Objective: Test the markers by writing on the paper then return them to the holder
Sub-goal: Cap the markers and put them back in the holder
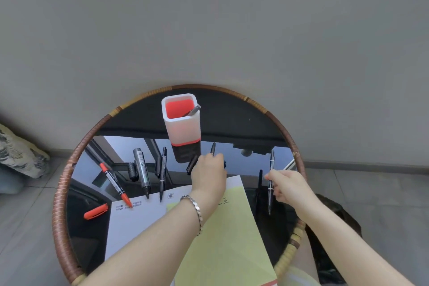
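One patterned grey cushion (21, 153) lies on the floor, left of your round glossy black table with the woven rattan rim (60, 193). Near the table's left edge there is a loose red cap (95, 211). Just right of it lies a red-tipped marker with a black and white barrel (115, 184), its tip resting on the far left corner of the white printed sheet (134, 225). Next come a short black cap (131, 170), a thick grey marker (142, 172) just beside it, and a slim black marker (163, 173). Both markers point their tips at the white sheet's far edge.

Toward the table's far edge stands the white square holder with the red inside (182, 127), with one grey pen (194, 110) leaning in its right corner. Directly in front of it, your left hand (209, 175) curls its fingers down over a black marker (191, 165), whose end sticks out to the left. A silver chain bracelet (196, 208) circles that wrist. Your left forearm lies across the white sheet and the pale yellow-green sheet (229, 244) overlapping it, covering part of both.

Near the right edge, your right hand (287, 187) pinches a thin black pen with white bands (270, 181) between thumb and fingers. You cannot tell whether the pen is off the glass.
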Action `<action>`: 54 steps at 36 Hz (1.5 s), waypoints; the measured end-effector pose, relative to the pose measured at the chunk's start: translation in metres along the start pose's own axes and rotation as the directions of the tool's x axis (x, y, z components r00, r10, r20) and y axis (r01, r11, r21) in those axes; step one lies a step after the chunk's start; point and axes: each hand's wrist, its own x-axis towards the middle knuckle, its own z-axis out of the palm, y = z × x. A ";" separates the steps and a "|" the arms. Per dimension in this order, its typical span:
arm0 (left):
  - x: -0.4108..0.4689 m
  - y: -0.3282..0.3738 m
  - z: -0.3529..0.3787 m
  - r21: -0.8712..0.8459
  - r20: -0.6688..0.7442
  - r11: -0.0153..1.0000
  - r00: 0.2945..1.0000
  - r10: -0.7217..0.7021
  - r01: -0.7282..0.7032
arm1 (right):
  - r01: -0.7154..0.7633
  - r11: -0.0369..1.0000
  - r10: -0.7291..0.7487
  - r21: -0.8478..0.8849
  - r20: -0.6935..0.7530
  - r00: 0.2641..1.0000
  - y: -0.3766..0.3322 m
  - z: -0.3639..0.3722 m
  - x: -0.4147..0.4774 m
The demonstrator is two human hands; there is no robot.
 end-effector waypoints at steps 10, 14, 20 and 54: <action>-0.035 0.004 -0.031 -0.644 0.043 0.760 0.995 -0.086 0.093 | 0.127 0.983 -0.123 0.135 -0.037 0.992 -0.012 -0.001 -0.015; -0.063 -0.013 -0.056 -0.800 0.042 0.592 0.994 -0.099 0.093 | 0.276 0.920 -0.267 0.279 -0.070 0.961 -0.024 0.006 -0.039; -0.087 -0.037 -0.077 -0.848 0.020 0.525 0.994 -0.112 0.076 | 0.347 0.806 -0.379 0.480 -0.032 0.925 -0.034 0.029 -0.068; -0.113 -0.036 -0.080 -0.835 -0.114 0.533 0.991 0.075 -0.136 | 0.519 0.723 -0.630 0.456 0.126 0.766 -0.022 0.056 -0.106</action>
